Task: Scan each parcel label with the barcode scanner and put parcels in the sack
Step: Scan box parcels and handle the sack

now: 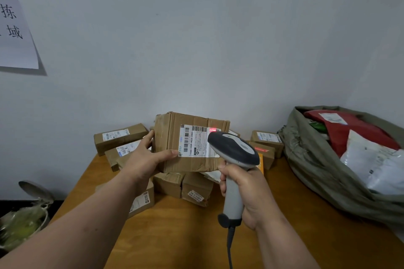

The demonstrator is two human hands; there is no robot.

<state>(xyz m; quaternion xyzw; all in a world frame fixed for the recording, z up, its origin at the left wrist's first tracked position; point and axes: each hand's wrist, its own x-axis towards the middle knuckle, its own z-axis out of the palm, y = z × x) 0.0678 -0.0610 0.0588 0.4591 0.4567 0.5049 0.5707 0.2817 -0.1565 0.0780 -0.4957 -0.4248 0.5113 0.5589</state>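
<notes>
My left hand (146, 158) grips a brown cardboard parcel (172, 150) by its left side and holds it up above the table, its white label (194, 141) facing me. My right hand (247, 192) is closed around the grey handle of a barcode scanner (235, 152), whose dark head sits just in front of the label's right part. A red scan line glows on the label's top right corner. An olive-green sack (317, 166) lies open on the right of the table, holding red and white parcels.
Several more cardboard parcels (119, 136) are piled on the wooden table (179, 236) against the white wall, below and behind the held one. A bin with a raised lid (26, 214) stands on the floor to the left. The scanner's cable hangs toward me.
</notes>
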